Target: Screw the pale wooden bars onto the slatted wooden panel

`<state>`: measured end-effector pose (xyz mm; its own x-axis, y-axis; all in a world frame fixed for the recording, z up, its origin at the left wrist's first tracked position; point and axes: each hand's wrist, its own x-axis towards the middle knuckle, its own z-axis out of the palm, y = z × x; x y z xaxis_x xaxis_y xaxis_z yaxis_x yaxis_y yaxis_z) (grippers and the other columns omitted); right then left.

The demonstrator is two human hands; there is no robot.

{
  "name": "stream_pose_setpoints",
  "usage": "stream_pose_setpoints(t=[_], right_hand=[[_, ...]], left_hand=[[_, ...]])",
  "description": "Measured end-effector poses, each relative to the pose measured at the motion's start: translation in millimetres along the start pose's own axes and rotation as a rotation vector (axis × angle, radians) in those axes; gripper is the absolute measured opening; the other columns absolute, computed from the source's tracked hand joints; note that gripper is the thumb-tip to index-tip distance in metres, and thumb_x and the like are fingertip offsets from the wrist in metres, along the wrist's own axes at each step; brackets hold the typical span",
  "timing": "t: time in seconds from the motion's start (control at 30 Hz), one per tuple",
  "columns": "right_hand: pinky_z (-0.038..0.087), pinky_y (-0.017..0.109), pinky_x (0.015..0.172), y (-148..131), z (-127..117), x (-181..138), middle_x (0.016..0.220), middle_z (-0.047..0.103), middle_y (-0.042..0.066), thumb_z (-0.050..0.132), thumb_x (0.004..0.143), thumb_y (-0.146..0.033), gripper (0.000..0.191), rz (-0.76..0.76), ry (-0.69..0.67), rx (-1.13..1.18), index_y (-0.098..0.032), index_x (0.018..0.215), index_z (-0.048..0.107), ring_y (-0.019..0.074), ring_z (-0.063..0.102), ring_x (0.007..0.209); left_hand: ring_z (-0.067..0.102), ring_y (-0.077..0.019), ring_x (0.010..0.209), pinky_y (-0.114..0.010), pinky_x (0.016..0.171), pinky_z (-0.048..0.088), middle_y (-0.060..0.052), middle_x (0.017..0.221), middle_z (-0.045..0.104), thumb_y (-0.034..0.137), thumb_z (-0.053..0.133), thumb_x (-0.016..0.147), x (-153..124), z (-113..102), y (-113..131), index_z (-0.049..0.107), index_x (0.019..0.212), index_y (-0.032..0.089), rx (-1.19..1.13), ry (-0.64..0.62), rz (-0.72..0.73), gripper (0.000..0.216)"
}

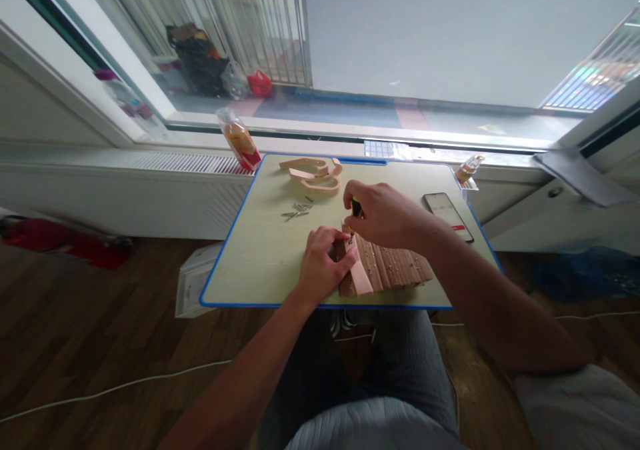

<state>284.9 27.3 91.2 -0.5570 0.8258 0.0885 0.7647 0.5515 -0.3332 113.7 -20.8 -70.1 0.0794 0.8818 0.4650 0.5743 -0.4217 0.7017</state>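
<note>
On the small table in front of me lies a brown block (395, 267) with a ridged top and small dark holes or dots. A pale wooden strip (360, 275) rests along its left end. My left hand (323, 257) grips the strip near its far end, thumb and fingers pressed to it. My right hand (377, 211) is closed around the black and yellow handle of a screwdriver (356, 207), held upright with its tip down at the strip, close to my left fingertips. Several screws (296, 213) lie loose left of my hands. Curved pale wooden pieces (315, 173) sit behind them.
The table (260, 257) has a blue rim. A phone (447, 215) lies at its right side. A drink bottle (239, 140) stands beyond the far left corner, and a smaller bottle (469, 169) beyond the far right. A window and radiator (190, 163) border the far side.
</note>
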Motion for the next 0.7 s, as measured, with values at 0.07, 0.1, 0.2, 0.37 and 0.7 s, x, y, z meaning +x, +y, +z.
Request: stream_pose_setpoints(t=[0.07, 0.1, 0.2, 0.37, 0.7], right_hand=[[0.031, 0.037, 0.066, -1.2, 2.4, 0.6, 0.088, 0.073, 0.01, 0.06, 0.088, -0.029, 0.025, 0.02, 0.045, -0.036, -0.02, 0.11, 0.068, 0.0221, 0.057, 0.075], [0.03, 0.037, 0.065, -2.0, 3.5, 0.5, 0.087, 0.073, 0.009, 0.06, 0.088, -0.03, 0.022, 0.029, 0.058, -0.051, -0.021, 0.107, 0.068, 0.0218, 0.056, 0.073], [0.027, 0.037, 0.064, -3.8, 4.5, -1.3, 0.083, 0.072, 0.008, 0.06, 0.09, -0.037, 0.02, 0.076, 0.049, -0.074, -0.023, 0.102, 0.068, 0.0213, 0.054, 0.07], [0.034, 0.035, 0.067, 0.0, 0.1, -4.4, 0.094, 0.073, 0.01, 0.064, 0.084, -0.031, 0.026, 0.004, -0.016, 0.017, -0.02, 0.108, 0.063, 0.0215, 0.057, 0.079], [0.026, 0.037, 0.066, -8.0, 3.6, 1.1, 0.09, 0.076, 0.008, 0.06, 0.089, -0.034, 0.023, 0.06, 0.013, -0.09, -0.024, 0.109, 0.069, 0.0216, 0.057, 0.075]], left_hand=[[0.062, -0.0255, 0.105, -0.043, 0.099, 0.052, -0.004, 0.105, 0.069, 0.025, 0.077, 0.09, 0.2, 0.0, 0.2, 0.067, 0.105, 0.025, -0.007, 0.005, 0.003, 0.018], [0.062, -0.0255, 0.105, -0.043, 0.099, 0.053, -0.004, 0.105, 0.069, 0.025, 0.077, 0.09, 0.3, 0.1, 0.1, 0.067, 0.104, 0.025, -0.01, 0.005, -0.001, 0.018], [0.062, -0.026, 0.107, -0.043, 0.098, 0.053, -0.005, 0.106, 0.069, 0.025, 0.078, 0.09, 0.1, 0.6, -1.1, 0.066, 0.104, 0.025, -0.01, -0.004, -0.022, 0.018], [0.061, -0.0257, 0.106, -0.043, 0.098, 0.053, -0.004, 0.106, 0.068, 0.025, 0.078, 0.091, -0.4, 0.9, -3.2, 0.066, 0.106, 0.025, -0.015, -0.003, -0.008, 0.02], [0.061, -0.0254, 0.106, -0.041, 0.095, 0.053, -0.004, 0.105, 0.067, 0.025, 0.078, 0.091, 0.2, 0.8, -1.3, 0.066, 0.104, 0.025, -0.025, -0.011, -0.022, 0.018]])
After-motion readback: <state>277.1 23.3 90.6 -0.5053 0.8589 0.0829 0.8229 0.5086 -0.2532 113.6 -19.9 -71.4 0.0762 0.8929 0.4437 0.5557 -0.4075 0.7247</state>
